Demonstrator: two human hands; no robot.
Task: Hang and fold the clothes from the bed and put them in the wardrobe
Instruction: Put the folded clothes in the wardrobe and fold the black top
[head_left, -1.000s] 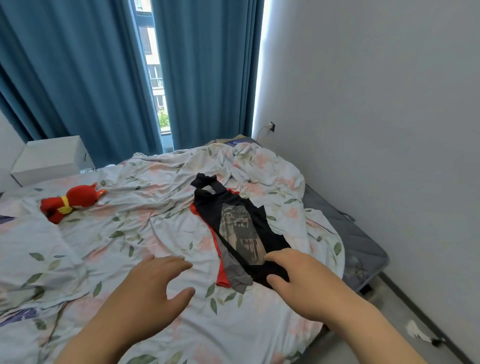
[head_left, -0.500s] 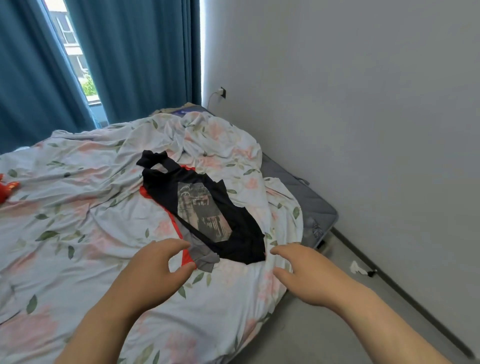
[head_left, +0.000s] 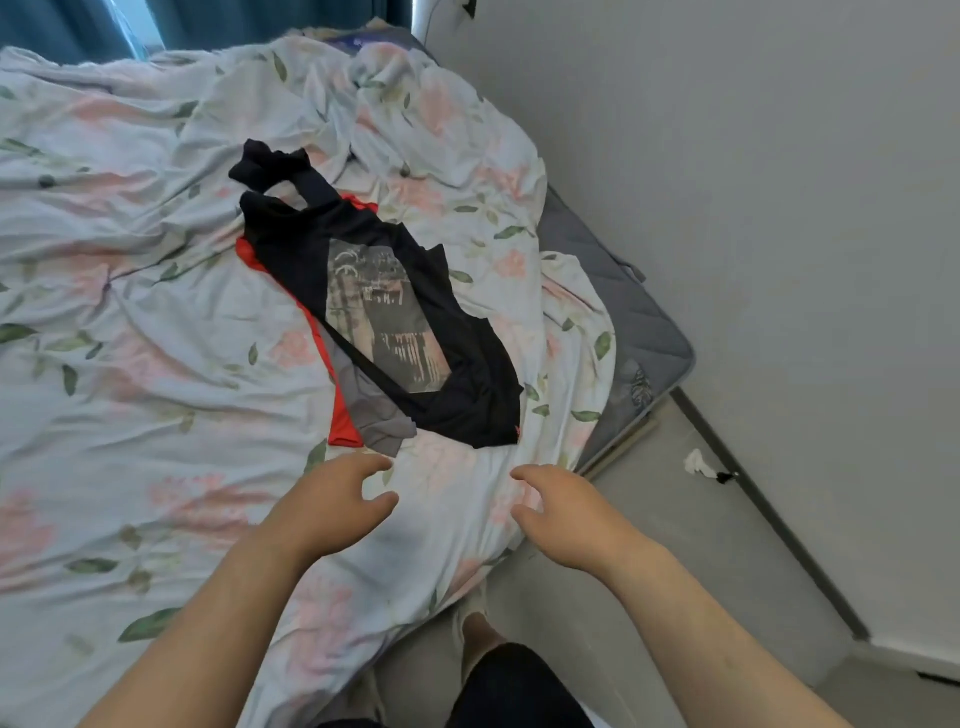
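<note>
A black T-shirt (head_left: 457, 395) with a grey printed panel lies crumpled on the floral duvet (head_left: 156, 364), on top of a red garment (head_left: 344, 421) and a grey one (head_left: 382, 423) whose edges stick out at its near left side. My left hand (head_left: 332, 506) hovers just short of the grey and red edges, fingers loosely curved and holding nothing. My right hand (head_left: 563, 512) hovers below the T-shirt's near hem, fingers also relaxed and holding nothing. Neither hand touches the clothes.
The bed's grey mattress corner (head_left: 649, 343) shows at the right, close to a white wall (head_left: 779, 208). A small white scrap (head_left: 698, 462) lies on the grey floor by the skirting. Blue curtains (head_left: 78, 26) hang at the far end. My legs stand at the bed's edge.
The view has tilted down and shifted right. My right hand has let go of the T-shirt's hem and drawn back; both hands now hover together in front of the clothes.
</note>
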